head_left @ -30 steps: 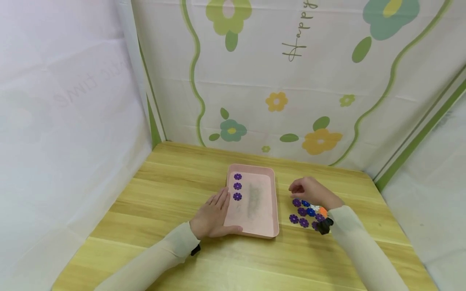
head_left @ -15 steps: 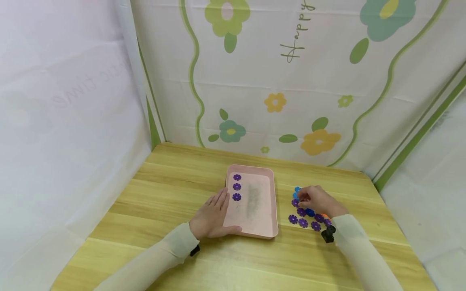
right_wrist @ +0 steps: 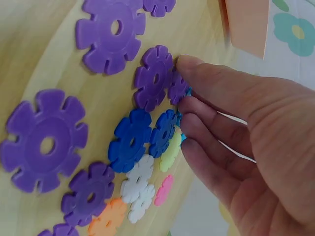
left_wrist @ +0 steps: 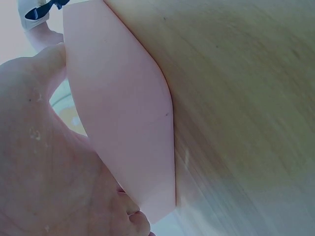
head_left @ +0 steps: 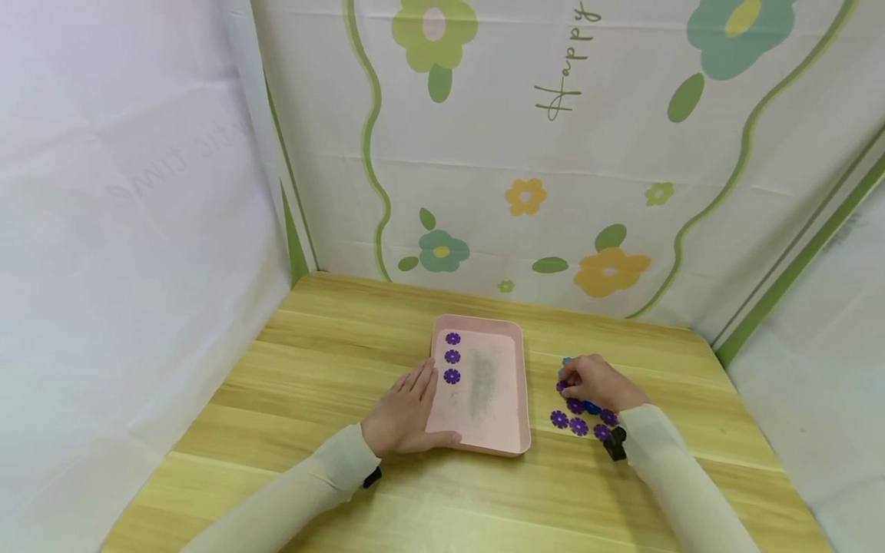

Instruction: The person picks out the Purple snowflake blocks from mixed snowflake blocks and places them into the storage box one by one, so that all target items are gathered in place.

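Inside one tray (head_left: 477, 426), three discs (head_left: 452, 356) (purple)

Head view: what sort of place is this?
Likely a makeshift, sheet-enclosed tabletop booth: wood-grain table, flower-printed sheet behind it, pale side sheets to left and right. Any room beyond isn't visible.

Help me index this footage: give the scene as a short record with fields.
Left hand: straight fingers on left rim of pink tray, thumb at near rim
Right hand: fingertips at a purple disc; grip unclear
In tray: three purple discs in a column
Loose discs: purple, blue, white, orange, yellow-green, pink; right of tray
Surface: wood-grain table
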`<state>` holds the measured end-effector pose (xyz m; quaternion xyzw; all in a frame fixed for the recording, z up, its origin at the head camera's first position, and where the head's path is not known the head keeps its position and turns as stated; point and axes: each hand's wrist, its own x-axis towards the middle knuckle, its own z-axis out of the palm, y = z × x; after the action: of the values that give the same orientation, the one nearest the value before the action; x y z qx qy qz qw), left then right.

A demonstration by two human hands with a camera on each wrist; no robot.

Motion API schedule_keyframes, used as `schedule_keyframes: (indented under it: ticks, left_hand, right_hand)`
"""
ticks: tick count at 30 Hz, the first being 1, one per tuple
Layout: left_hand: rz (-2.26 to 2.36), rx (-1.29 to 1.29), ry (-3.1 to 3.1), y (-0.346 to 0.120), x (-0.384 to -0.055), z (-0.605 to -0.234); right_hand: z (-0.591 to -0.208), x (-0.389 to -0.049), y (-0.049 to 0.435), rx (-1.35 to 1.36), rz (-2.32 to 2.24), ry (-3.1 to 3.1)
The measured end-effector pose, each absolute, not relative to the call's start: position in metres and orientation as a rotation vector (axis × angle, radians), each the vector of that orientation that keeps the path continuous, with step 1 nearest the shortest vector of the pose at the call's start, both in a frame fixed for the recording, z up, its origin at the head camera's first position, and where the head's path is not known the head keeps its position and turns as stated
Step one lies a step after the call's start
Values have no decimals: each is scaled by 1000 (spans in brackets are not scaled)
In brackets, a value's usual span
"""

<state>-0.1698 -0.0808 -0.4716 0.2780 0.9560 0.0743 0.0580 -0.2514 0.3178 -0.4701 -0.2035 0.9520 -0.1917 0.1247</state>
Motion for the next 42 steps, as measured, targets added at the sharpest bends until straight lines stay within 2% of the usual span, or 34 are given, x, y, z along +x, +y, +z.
schedule_keyframes:
  ticks: [10,19,33,42]
  left_hand:
    - [193,839,2898,-80,-170,-473]
    - [182,838,2905,-80,-171,-472]
    - [193,831,2899,-82,-170,-472]
    - [202,832,2895,-81,-169,-469]
  right_hand:
    - [-466,-258,312,-507,-601,2699]
    - [-462,-261,314,-565,-666,2686]
    - [-440,-246,309,-567,-776,2599]
    - [-421,-237,279,-655,-876,2506]
